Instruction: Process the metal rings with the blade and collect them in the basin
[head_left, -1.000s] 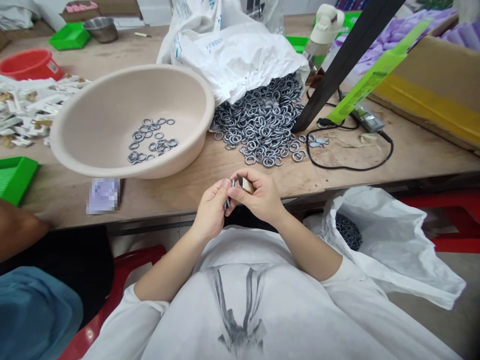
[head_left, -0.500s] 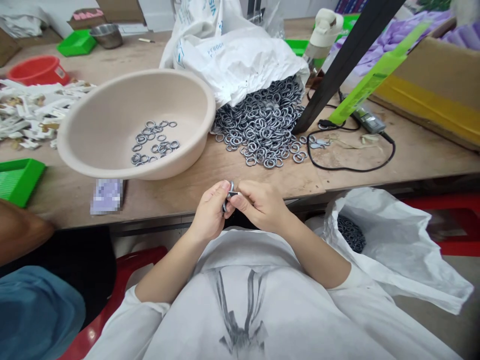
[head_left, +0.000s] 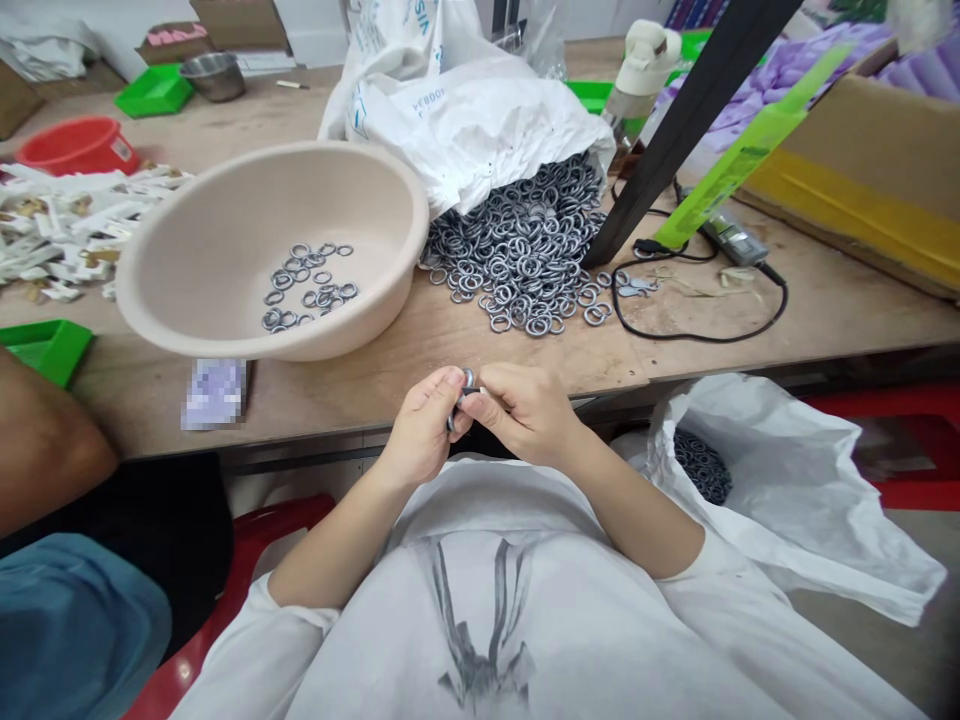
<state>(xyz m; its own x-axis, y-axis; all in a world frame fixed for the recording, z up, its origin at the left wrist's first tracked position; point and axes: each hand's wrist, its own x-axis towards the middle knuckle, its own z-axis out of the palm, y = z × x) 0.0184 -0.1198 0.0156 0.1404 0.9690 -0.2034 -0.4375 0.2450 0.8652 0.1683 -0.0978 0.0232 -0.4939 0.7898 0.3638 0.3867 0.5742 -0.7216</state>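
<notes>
In the head view, my left hand (head_left: 424, 425) is closed in a pinch on a grey ring (head_left: 469, 377), just off the table's front edge. My right hand (head_left: 529, 410) is closed too, its thumb toward the ring. From its grip a small dark, thin piece (head_left: 471, 392) reaches across to the ring; its kind cannot be made out. Beyond my hands, a heap of similar grey rings (head_left: 525, 265) spills from a white sack (head_left: 472, 120). To the left stands a wide beige basin (head_left: 202, 220) with several rings on its bottom.
Beside my right arm, a white bag (head_left: 787, 480) hangs open with rings inside. A dark post (head_left: 675, 150) rises behind the heap, near a black cable (head_left: 697, 340). White parts (head_left: 52, 225) lie far left. Another person's arm (head_left: 52, 440) is at the left edge.
The ring and the dark piece have shifted slightly between my fingers. Both hands stay in nearly the same place. The other person's arm has moved a little up and right.
</notes>
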